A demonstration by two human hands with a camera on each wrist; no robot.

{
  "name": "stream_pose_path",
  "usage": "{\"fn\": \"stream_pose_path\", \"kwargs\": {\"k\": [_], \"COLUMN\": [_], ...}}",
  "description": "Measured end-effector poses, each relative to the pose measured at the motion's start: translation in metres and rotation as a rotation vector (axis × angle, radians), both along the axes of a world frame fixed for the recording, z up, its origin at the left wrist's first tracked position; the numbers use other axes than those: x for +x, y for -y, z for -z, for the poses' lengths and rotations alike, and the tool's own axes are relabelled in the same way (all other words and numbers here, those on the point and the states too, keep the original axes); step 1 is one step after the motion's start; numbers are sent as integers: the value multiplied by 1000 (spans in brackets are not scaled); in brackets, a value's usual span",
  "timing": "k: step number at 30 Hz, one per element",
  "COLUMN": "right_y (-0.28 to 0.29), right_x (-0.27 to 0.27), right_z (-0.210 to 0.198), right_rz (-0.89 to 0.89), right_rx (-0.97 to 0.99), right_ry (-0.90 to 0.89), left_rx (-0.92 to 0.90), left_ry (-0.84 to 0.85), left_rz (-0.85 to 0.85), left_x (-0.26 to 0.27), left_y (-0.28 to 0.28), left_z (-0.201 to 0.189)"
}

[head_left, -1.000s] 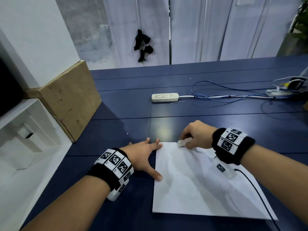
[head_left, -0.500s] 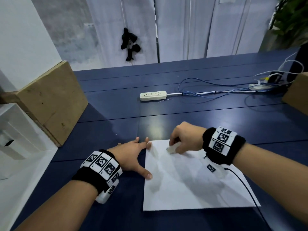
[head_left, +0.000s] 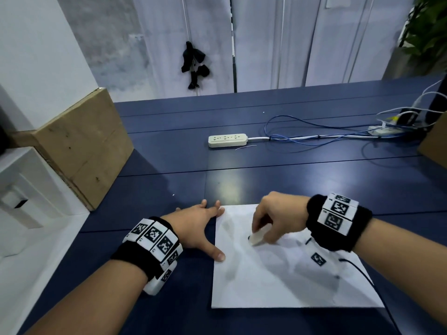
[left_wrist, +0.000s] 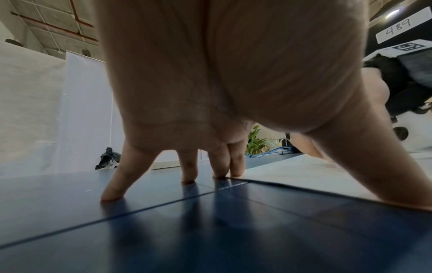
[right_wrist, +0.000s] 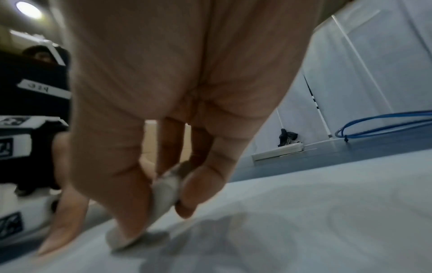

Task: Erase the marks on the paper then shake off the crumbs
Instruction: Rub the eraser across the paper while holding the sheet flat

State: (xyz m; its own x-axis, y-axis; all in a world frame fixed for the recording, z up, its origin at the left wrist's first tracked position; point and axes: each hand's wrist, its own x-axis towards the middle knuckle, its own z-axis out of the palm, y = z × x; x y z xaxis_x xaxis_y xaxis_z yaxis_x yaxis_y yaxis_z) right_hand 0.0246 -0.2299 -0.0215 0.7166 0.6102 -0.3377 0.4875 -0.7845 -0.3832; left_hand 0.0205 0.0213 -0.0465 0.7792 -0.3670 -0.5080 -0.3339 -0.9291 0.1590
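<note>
From the head view I have the paper (head_left: 278, 274) lying flat on the blue table (head_left: 290, 177), close to its near edge; my left hand (head_left: 196, 228) is spread wide and flat at the sheet's left edge, thumb tip on that edge and forefinger at the far left corner — I judge it is there to pin the sheet so rubbing does not drag it; my right hand (head_left: 278, 218) pinches the eraser (head_left: 257, 237) and presses its end onto the paper near the far edge, by a small dark mark. In the left wrist view the fingertips (left_wrist: 236, 171) stand straight on the table, the inner ones right at the paper's corner, holding nothing. In the right wrist view, blurred, the thumb and fingers (right_wrist: 194, 194) clamp the eraser (right_wrist: 163, 190) steeply, its lower end on the sheet — a grip that puts pressure on one spot. Erasing is in hand; shaking off crumbs is not yet done.
</note>
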Motion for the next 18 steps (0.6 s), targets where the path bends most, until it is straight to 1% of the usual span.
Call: {"fn": "stream_pose_path", "kwargs": {"k": [1,5,7,9,12,13,15,18], "right_y": [-2,-5,-4,0,3,2,0,-2], "right_x": [-1,33,41,30,2,-1,8,35], "right_z": [0,1,3,3,2,2,2,3], "right_rz": [-7,127,145,80,-81,-103,-64,65], "right_rx": [0,30,28,-1,-89,-96,-66,4], "right_ry": [-3,193,236,198,58,27,71,232], "left_rx": [2,-1,-4,-6,-1,0,1,1], "left_ry": [-2,-5,-4,-4,-6,-6,-8,-4], "left_rz": [-2,-9,-9,-9,-16,-17,-17,-15], "left_x": [-1,0,0,1,1,1,0,-1], "left_y": [0,0,0,0,0,0,0,1], "left_z": [0,-1,0,1,1,1,0,-1]}}
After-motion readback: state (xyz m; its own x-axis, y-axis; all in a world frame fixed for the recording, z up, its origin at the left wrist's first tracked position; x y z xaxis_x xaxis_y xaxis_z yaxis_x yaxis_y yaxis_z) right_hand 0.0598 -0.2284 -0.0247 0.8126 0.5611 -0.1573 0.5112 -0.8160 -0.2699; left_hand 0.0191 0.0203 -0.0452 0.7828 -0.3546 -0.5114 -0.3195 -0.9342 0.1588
